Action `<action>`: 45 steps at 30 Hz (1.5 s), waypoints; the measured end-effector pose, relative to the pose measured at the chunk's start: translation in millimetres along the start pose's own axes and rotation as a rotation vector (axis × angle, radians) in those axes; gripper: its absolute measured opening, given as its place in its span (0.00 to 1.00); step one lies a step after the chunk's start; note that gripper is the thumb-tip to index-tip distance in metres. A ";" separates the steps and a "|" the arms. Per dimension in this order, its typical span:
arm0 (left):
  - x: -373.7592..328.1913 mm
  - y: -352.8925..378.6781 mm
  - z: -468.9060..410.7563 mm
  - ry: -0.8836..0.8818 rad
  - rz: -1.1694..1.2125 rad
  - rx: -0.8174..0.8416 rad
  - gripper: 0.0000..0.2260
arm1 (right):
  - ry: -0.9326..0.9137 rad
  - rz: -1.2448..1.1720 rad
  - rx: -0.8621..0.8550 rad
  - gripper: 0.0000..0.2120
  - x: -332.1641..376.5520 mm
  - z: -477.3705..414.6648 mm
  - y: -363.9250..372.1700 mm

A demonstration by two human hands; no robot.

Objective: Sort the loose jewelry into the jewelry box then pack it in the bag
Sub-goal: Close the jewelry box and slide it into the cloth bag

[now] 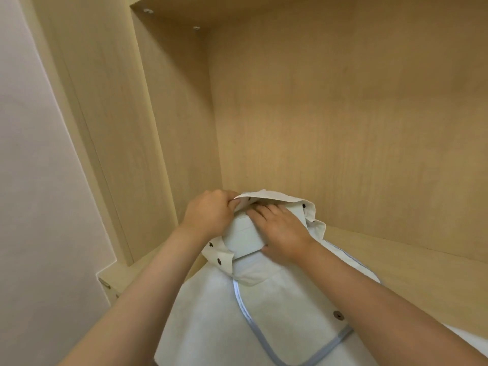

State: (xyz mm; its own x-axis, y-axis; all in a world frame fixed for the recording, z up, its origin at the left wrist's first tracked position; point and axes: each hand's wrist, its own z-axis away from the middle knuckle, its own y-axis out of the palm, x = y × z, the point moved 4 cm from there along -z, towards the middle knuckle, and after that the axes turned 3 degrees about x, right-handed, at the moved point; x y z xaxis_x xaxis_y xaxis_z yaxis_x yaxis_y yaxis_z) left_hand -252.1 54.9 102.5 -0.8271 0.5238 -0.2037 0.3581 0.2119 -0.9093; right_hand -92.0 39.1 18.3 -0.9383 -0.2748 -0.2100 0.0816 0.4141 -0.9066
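Note:
A white fabric bag (211,313) with a light blue strap (245,320) and dark snap buttons lies on a wooden shelf. A pale jewelry box (243,236) sticks partway out of the bag's mouth. My left hand (208,215) pinches the upper rim of the bag opening and holds it up. My right hand (280,228) lies on the box, fingers spread over its top and thumb at its near edge. The inside of the box is hidden.
The bag sits in a light wood cabinet compartment (343,114) with a back wall, a left side panel (169,114) and a shelf floor (409,268). A white wall (31,180) is to the left.

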 end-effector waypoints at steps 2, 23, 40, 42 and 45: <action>-5.0 -5.7 -0.8 0.016 0.063 -0.034 0.13 | 0.066 0.011 0.027 0.37 -2.8 -4.7 6.1; -14.5 59.5 -25.3 0.063 0.211 0.435 0.22 | 0.119 -0.407 0.059 0.21 -56.0 63.4 40.5; -23.9 96.1 -18.8 0.120 -0.196 0.151 0.25 | 0.209 -0.638 0.350 0.23 -76.6 143.7 16.7; -31.1 92.5 -17.3 0.112 -0.164 0.180 0.24 | 0.192 -0.546 0.185 0.19 -81.0 135.0 -0.2; -34.0 84.2 -24.0 0.129 -0.080 0.229 0.23 | 0.202 -0.377 -0.073 0.15 -95.2 112.4 -30.8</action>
State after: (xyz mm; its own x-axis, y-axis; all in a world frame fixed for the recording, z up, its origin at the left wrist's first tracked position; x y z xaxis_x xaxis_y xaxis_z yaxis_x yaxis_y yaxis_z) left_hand -183.4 74.8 41.5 -0.7818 0.6165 -0.0930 0.1738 0.0722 -0.9821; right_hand 32.6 -45.0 25.0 -0.9453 -0.2467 0.2134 -0.2969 0.3795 -0.8763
